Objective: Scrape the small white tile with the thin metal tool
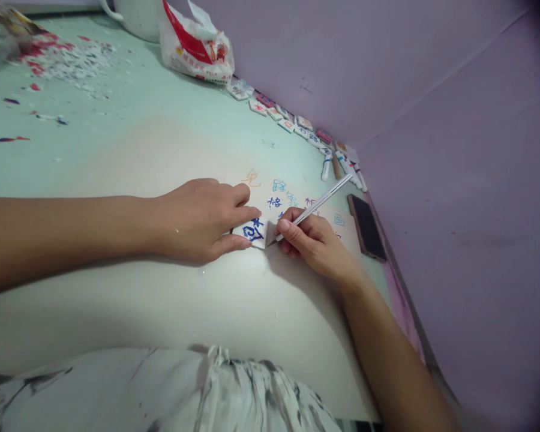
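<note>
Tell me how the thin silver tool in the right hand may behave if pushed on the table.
The thin silver tool looks straight and metallic, so probably stiff. Its slim round-looking shaft would likely roll on the smooth table. The right hand holds it like a pen, so it seems light.

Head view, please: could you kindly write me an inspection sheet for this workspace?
Surface: pale green table, worn whitish in the middle, blue ink characters near the hands.
Job's things: white tile with a blue character; thin silver tool, tip at the tile's edge.
Clutter: row of small tiles along the wall, dark phone, red-and-white plastic bag, red and white scraps far left.
Hands: left hand pinches the tile; right hand grips the tool like a pen.
Cables: nothing seen.
Surroundings: the wall is lilac, close on the right.
</note>
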Tool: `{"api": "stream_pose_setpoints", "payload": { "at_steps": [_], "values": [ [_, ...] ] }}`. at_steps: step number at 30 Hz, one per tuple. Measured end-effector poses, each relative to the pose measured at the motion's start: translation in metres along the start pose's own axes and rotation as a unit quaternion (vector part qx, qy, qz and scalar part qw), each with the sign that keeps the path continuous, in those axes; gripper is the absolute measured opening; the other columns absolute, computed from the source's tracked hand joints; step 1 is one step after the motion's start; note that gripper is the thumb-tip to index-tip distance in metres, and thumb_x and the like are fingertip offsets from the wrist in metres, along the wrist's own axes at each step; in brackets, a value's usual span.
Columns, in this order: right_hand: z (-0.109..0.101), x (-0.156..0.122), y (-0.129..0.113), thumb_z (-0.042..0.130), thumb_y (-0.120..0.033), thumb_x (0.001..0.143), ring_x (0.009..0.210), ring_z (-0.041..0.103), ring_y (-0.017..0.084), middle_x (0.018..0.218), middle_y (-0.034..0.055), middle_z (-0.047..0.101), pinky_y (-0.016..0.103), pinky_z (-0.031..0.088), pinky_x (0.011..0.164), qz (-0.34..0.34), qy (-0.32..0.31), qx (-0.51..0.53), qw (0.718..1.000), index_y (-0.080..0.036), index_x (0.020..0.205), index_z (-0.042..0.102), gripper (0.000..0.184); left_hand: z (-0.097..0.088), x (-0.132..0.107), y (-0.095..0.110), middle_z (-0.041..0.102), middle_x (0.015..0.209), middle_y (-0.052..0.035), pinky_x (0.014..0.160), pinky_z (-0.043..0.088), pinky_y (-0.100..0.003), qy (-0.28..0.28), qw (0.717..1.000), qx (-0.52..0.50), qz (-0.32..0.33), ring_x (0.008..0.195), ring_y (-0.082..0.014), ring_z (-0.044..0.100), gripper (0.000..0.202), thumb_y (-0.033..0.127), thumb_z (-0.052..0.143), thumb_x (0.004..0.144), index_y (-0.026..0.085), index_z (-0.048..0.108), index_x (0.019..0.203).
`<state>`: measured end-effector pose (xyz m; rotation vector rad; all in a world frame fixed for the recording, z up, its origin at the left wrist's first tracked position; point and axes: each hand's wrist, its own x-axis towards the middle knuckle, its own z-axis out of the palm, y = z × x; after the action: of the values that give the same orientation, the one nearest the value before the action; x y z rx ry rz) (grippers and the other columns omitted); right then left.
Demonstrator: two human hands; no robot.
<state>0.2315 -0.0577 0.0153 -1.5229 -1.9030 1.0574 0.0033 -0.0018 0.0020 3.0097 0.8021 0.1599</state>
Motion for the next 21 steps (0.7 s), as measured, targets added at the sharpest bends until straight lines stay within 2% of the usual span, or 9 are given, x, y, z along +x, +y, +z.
{"api": "stream_pose_setpoints", "payload": {
  "at_steps": [21],
  "values": [
    [-0.0011,-0.001,0.0002,0.053,-0.071,0.089,0.053,0.048,0.01,0.062,-0.0013,0.055,0.026,0.037,0.053,0.005,-0.002,0.005,1.0,-0.019,0.072,0.056,0.055,-0.0006,-0.0009,0.0002,0.063,0.111,-0.0126,0.069,0.04,-0.035,0.004,1.0,-0.005,0.002,0.077,-0.0227,0.061,0.047,0.05,0.04,0.097,0.024,0.06,0.131]
  ]
}}
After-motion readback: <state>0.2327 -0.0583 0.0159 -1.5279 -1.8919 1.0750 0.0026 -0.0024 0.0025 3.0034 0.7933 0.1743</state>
